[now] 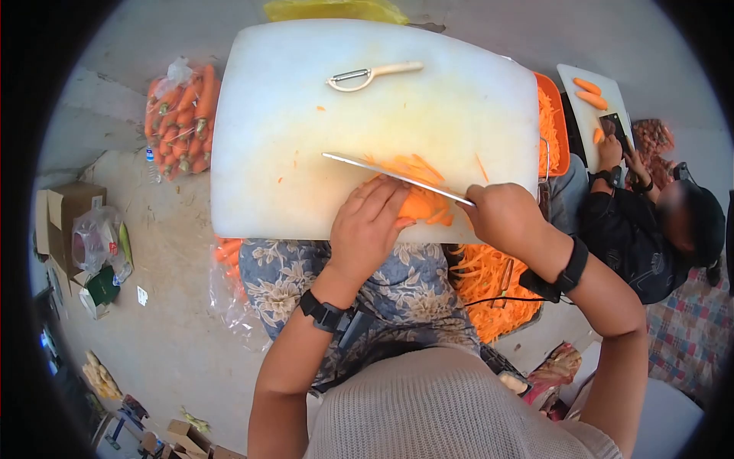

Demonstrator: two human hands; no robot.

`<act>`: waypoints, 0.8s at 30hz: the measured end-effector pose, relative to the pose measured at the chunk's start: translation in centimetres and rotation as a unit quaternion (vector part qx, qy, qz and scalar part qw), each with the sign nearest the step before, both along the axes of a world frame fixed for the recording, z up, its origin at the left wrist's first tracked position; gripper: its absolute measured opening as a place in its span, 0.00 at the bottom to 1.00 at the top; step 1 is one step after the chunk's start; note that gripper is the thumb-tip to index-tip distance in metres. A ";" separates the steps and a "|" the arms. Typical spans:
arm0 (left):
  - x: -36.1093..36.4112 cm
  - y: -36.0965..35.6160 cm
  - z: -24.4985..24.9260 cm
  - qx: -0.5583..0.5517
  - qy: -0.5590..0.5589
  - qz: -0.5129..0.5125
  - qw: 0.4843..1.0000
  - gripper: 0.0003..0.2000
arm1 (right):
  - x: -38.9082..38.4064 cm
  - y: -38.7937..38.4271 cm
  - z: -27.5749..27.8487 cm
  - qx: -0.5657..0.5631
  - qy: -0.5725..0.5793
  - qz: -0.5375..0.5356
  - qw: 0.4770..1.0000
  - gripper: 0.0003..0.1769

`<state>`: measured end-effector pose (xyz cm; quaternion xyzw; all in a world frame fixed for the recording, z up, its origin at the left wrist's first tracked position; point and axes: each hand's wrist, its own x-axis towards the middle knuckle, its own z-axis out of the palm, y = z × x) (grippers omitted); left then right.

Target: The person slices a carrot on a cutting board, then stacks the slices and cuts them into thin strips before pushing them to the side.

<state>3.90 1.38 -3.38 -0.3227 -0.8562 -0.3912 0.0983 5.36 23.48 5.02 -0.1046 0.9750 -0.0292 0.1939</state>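
Observation:
My right hand (505, 218) is wrapped round the handle of a knife (390, 172), whose long blade points left across the white cutting board (267, 115). Under and behind the blade lie orange carrot slices and shreds (424, 205). My left hand (371, 218) presses on the carrot pieces at the board's near edge, its fingers together beside the blade. Farther back on the board lies a peeler (375, 73) with a cream handle. A few small carrot scraps are scattered on the board.
A bag of whole carrots (182, 122) stands left of the board. Orange tub (562, 130) and tray (497, 294) of shredded carrot are on the right. Another person (642, 222) works at a smaller board (569, 80) at far right. A cardboard box (65, 222) is far left.

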 end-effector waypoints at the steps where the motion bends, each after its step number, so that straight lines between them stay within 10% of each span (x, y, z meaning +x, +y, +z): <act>1: 0.0 0.0 0.0 0.002 0.005 0.000 1.000 0.21 | -0.1 -0.1 -0.4 -0.017 0.004 -0.010 1.000 0.10; 24: 0.4 -0.1 -0.9 0.031 0.032 0.024 0.999 0.20 | 2.1 0.3 2.0 -0.023 0.049 0.009 0.998 0.16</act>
